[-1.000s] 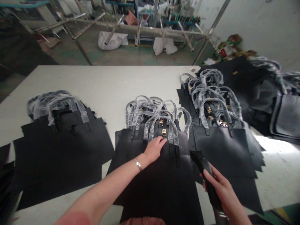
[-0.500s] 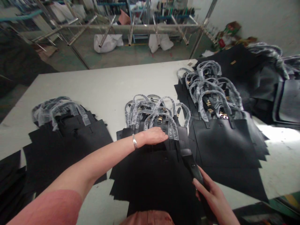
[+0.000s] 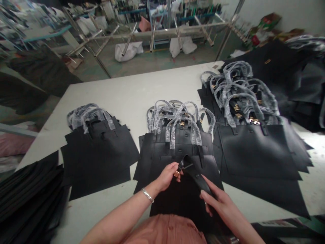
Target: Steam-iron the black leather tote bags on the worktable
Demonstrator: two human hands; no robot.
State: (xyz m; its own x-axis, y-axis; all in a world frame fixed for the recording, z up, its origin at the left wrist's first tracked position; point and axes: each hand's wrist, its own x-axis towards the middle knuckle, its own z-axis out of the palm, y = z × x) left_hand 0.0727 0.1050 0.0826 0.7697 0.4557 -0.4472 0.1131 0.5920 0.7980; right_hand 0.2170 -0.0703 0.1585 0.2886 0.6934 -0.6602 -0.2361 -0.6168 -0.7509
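Observation:
Over the middle stack of black bag panels [image 3: 182,196], my left hand [image 3: 169,174] pinches the end of a black strap [image 3: 186,162] beside a small gold-coloured metal piece [image 3: 176,174]. My right hand [image 3: 215,196] is wrapped round a bundle of black straps [image 3: 200,183], which slants up toward the left hand. Just beyond both hands lie plastic-wrapped handles [image 3: 172,137] with gold clasps [image 3: 182,125] on the panels.
To the left lies a stack of black panels [image 3: 99,152], with folded black pieces [image 3: 30,193] nearer me. A larger stack with wrapped handles [image 3: 256,149] is at the right. Beyond the white table [image 3: 132,84] stands a metal rack [image 3: 162,35].
My left hand has drawn back from the wrapped handles toward my right hand and now holds a strap end with the gold piece. The view has shifted left.

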